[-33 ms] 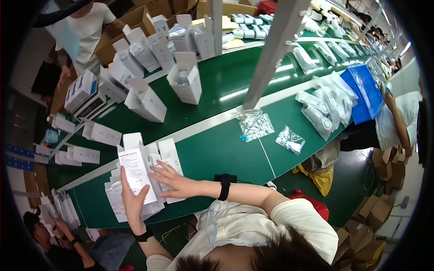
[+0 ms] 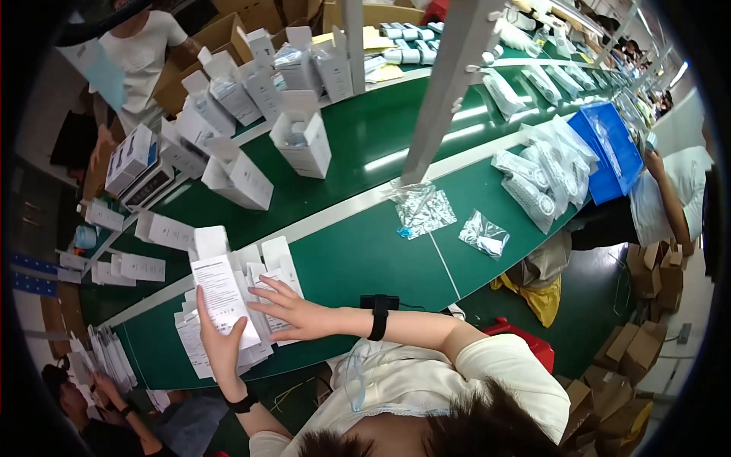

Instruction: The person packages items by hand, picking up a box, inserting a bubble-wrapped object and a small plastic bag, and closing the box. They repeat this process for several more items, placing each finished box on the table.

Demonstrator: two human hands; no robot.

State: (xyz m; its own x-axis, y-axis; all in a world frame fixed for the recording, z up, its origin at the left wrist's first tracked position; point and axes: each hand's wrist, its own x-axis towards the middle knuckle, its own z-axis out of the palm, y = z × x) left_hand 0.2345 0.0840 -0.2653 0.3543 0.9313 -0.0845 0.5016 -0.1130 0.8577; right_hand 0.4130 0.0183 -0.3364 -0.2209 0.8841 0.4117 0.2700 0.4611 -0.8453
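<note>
My left hand (image 2: 222, 344) grips a tall white carton (image 2: 219, 293), its thumb on the near edge and its fingers along the left side. The carton's printed face is turned up, and its top flap (image 2: 211, 241) stands open at the far end. My right hand (image 2: 298, 311) is spread open just right of the carton, with nothing in its grasp. Its fingertips hover over or rest on other white cartons; I cannot tell which. Several such white cartons (image 2: 280, 263) lie beneath and beside both hands on the green bench.
Open white boxes (image 2: 303, 145) stand on the green belt (image 2: 358, 129) beyond. A metal post (image 2: 445, 95) rises from the bench divider. To the right lie clear bags (image 2: 485, 234), bubble-wrapped items (image 2: 525, 190) and a blue bin (image 2: 609, 152). Co-workers are at far left, lower left and right.
The carton in my left hand sits slightly further left and lower. My right hand keeps its spread pose. The whole view has shifted slightly.
</note>
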